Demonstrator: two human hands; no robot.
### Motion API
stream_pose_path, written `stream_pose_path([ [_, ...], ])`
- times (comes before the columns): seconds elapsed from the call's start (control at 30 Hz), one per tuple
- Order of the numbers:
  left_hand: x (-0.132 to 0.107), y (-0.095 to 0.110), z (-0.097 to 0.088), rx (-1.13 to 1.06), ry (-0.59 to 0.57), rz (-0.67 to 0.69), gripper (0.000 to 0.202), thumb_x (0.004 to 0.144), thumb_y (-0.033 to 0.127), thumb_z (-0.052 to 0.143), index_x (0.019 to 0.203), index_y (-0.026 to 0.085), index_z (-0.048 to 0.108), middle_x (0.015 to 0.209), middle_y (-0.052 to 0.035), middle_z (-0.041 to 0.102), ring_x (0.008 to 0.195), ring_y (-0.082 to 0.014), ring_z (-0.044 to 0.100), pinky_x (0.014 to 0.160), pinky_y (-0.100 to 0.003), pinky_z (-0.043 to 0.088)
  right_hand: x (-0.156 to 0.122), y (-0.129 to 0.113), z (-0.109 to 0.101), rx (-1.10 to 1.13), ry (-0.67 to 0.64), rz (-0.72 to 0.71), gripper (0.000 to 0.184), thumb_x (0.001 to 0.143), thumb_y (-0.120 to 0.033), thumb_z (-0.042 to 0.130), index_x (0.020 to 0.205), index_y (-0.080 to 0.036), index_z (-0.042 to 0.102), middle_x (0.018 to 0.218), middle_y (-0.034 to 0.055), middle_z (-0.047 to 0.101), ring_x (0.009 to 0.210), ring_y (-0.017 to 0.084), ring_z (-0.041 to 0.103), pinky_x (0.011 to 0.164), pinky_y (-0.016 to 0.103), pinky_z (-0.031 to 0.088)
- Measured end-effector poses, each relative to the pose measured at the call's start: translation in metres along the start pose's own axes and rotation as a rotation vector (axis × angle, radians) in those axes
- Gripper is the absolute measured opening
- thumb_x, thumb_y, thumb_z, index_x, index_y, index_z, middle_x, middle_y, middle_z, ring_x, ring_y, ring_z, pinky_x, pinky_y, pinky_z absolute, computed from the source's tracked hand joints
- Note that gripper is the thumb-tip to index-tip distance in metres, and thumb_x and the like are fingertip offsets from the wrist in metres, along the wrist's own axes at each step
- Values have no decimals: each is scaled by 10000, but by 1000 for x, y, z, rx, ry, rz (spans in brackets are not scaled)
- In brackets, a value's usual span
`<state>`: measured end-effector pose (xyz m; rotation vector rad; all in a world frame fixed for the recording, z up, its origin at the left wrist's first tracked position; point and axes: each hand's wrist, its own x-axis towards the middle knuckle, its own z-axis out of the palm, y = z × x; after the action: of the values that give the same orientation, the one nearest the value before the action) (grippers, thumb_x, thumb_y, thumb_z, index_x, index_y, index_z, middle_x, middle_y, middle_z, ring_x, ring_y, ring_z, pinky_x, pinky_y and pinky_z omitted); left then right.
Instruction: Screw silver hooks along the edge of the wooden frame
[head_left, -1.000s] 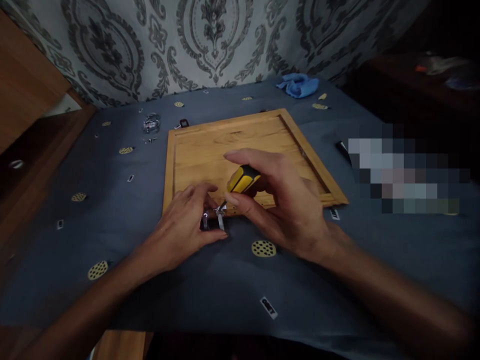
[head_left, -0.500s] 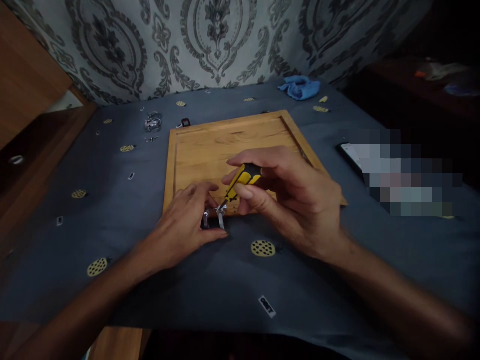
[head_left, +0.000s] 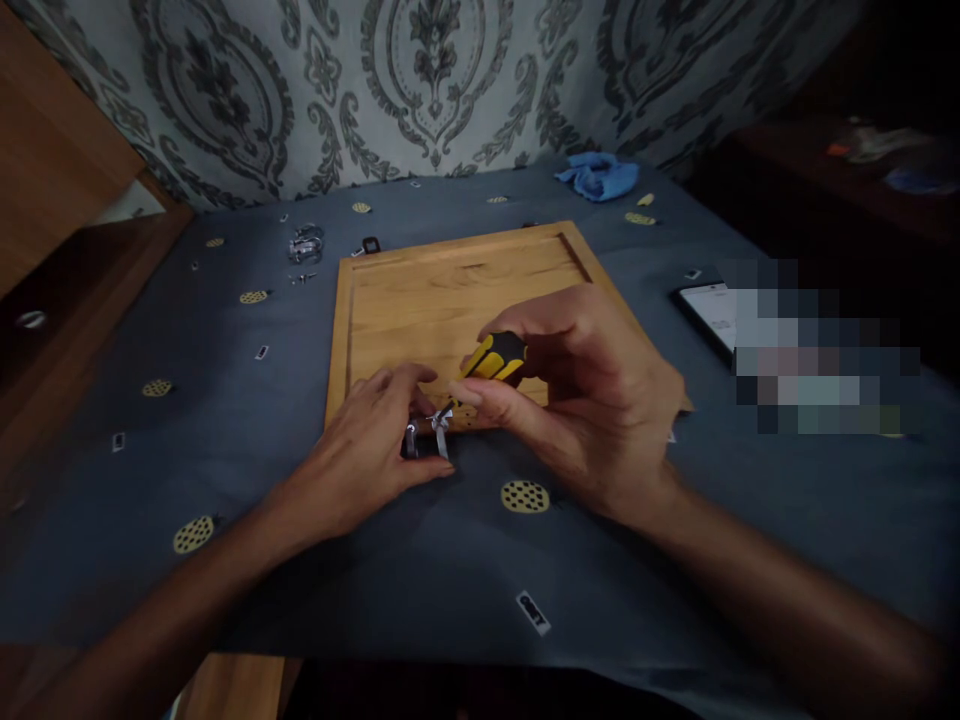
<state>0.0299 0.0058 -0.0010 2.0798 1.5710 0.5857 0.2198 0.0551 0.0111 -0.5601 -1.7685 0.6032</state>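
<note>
My right hand (head_left: 592,400) is closed round the yellow and black handle of a small screwdriver (head_left: 495,358). The screwdriver slants down to the left, its tip at a shiny metal fitting (head_left: 440,425) by the near edge of a wooden board (head_left: 420,310). My left hand (head_left: 371,430) grips the fitting, thumb below and fingers above, steadying it against the board. Small dark holes or marks show in the wood beside it. Its exact kind, and any screw under the tip, I cannot make out.
More metal hardware (head_left: 306,245) and small screws (head_left: 302,278) lie at the back left. A blue cloth (head_left: 600,176) is at the far edge, a phone-like device (head_left: 705,305) on the right, partly blurred out. A dark patterned cloth (head_left: 225,420) covers the table.
My right hand has turned the screwdriver handle and shifted its fingers; the thumb has moved slightly left along it. My left hand and the metal fitting stay in place.
</note>
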Motion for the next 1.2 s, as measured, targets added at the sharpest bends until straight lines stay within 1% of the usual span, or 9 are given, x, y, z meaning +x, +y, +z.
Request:
stream_pose_path([
  [0.17, 1, 1, -1, 8, -6, 1, 554, 746, 281, 862, 1191, 244, 533, 1153, -63, 673, 1124, -331, 626, 977, -519, 498, -1, 0, 1, 1, -7, 30, 217, 889, -351, 775, 918, -281, 572, 853, -24, 610, 656, 135, 604, 551, 277, 544],
  [0.3, 1, 2, -2, 26, -20, -11, 540, 773, 282, 838, 1226, 227, 548, 1176, -75, 661, 1139, -331, 615, 979, -510, 495, 0, -1, -2, 76, -58, 4, 227, 878, -278, 786, 988, -297, 588, 873, -30, 598, 704, 141, 616, 586, 277, 556],
  [0.4, 0, 2, -1, 37, -16, -12, 568, 774, 276, 833, 1259, 239, 540, 1189, -70, 659, 1128, -323, 615, 969, -502, 499, 3, -3, -5, 56, -129, -3, 234, 894, -222, 768, 1057, -284, 612, 888, -24, 641, 709, 136, 636, 644, 287, 581],
  [0.53, 0, 2, -1, 42, -6, -7, 532, 747, 252, 853, 1183, 243, 549, 1124, -50, 658, 1081, -309, 623, 938, -478, 516, 7, -5, -7, -39, -170, -28, 112, 927, -272, 733, 909, -229, 632, 798, 8, 681, 692, 166, 651, 594, 321, 549],
  [0.7, 1, 3, -2, 44, -14, -20, 500, 749, 258, 854, 1142, 231, 548, 1108, -53, 644, 1090, -319, 618, 950, -489, 515, 7, -3, -4, -80, -127, 23, 256, 915, -372, 748, 787, -216, 589, 696, -22, 599, 583, 126, 569, 538, 295, 474],
  [0.87, 1, 5, -2, 39, -8, -34, 511, 743, 258, 851, 1154, 237, 547, 1130, -57, 641, 1098, -324, 625, 950, -490, 517, 4, -2, -1, -60, -82, 29, 314, 889, -397, 777, 755, -224, 551, 689, -37, 567, 579, 111, 530, 541, 290, 452],
  [1.0, 1, 4, -2, 24, -13, -18, 511, 765, 263, 841, 1175, 251, 536, 1162, -60, 647, 1111, -321, 627, 953, -490, 511, 3, -3, -1, -4, -116, 93, 263, 891, -399, 769, 817, -227, 586, 730, -18, 617, 654, 138, 600, 565, 286, 500],
  [1.1, 0, 3, -1, 10, -8, 8, 542, 762, 253, 851, 1192, 253, 522, 1135, -45, 659, 1085, -302, 636, 944, -474, 511, 5, -3, -5, 83, -147, 170, 216, 892, -396, 764, 943, -219, 650, 837, 5, 678, 737, 152, 659, 604, 271, 555],
  [1.2, 0, 2, -1, 12, -7, 14, 536, 755, 250, 863, 1170, 236, 525, 1123, -49, 659, 1068, -295, 635, 923, -463, 514, 9, -3, -9, 137, -222, 180, 223, 904, -387, 752, 1031, -210, 707, 904, 15, 710, 747, 145, 680, 638, 262, 577],
])
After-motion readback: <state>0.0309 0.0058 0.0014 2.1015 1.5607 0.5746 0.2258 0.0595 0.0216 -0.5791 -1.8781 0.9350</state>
